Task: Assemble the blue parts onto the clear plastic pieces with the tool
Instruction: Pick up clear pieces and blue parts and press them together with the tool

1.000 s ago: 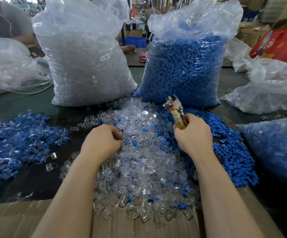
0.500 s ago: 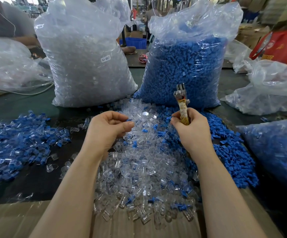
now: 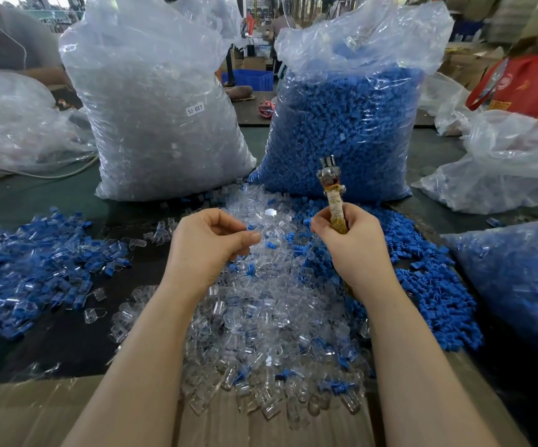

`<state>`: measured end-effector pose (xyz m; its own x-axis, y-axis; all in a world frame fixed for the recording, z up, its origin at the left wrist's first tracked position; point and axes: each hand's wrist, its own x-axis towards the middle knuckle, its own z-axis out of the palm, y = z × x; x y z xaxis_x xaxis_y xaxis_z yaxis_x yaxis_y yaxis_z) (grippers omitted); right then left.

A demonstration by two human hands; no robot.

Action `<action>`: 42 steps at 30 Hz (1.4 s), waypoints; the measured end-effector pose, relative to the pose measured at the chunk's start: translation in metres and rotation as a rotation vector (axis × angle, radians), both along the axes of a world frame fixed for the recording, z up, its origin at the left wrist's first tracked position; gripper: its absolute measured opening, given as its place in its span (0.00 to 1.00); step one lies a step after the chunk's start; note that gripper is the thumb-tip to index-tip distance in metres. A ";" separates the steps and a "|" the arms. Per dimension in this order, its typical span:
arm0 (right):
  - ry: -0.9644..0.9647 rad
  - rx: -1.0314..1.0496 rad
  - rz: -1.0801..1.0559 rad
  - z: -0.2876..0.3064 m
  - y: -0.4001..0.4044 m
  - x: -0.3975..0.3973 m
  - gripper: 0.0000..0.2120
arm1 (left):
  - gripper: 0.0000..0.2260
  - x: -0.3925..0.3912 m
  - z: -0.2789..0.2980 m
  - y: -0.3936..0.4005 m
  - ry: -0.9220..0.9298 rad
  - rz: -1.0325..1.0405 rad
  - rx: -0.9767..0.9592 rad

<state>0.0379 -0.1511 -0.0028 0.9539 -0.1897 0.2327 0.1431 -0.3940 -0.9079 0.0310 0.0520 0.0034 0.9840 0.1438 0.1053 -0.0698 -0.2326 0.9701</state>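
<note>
The right hand [image 3: 354, 250] grips the tape-wrapped handle of a metal-headed tool [image 3: 332, 188], held upright. The left hand [image 3: 206, 243], fingers curled, pinches a small clear plastic piece [image 3: 254, 233] above the heap of clear pieces [image 3: 261, 317] on the dark desk [image 3: 68, 333], loose blue parts [image 3: 429, 285] just right.

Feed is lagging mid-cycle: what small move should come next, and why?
Probably bring the left hand to the tool. Its fingertips seem to pinch a clear piece, though that is hard to tell, while the right hand holds the tool upright, head apart from it.
</note>
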 end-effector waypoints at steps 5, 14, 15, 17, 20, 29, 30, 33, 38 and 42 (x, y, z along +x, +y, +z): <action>-0.022 0.044 0.034 0.001 0.002 -0.001 0.08 | 0.10 0.000 -0.001 0.001 0.013 -0.012 0.075; -0.009 0.032 0.060 0.003 0.005 -0.002 0.07 | 0.08 0.002 -0.011 -0.005 0.022 -0.070 0.701; -0.010 0.033 0.060 0.003 0.005 -0.002 0.07 | 0.10 0.002 -0.011 -0.007 0.032 -0.105 0.714; -0.016 0.033 0.064 0.002 0.005 -0.002 0.07 | 0.14 0.001 -0.011 -0.012 0.055 -0.155 0.721; -0.021 0.032 0.073 0.001 0.006 -0.002 0.07 | 0.12 0.000 -0.010 -0.017 0.059 -0.154 0.711; -0.015 0.031 0.085 0.001 0.006 -0.004 0.07 | 0.08 -0.006 -0.009 -0.028 -0.121 -0.214 0.800; -0.015 0.031 0.085 0.002 0.006 -0.004 0.07 | 0.07 -0.005 -0.010 -0.029 -0.131 -0.205 0.811; -0.013 0.038 0.081 0.003 0.006 -0.006 0.07 | 0.05 -0.004 -0.011 -0.030 -0.106 -0.163 0.710; -0.018 0.055 0.083 0.006 0.008 -0.007 0.06 | 0.04 -0.004 -0.003 -0.031 -0.046 -0.076 0.170; -0.040 0.102 0.097 0.008 0.011 -0.008 0.05 | 0.07 -0.007 0.006 -0.030 -0.005 -0.143 -0.251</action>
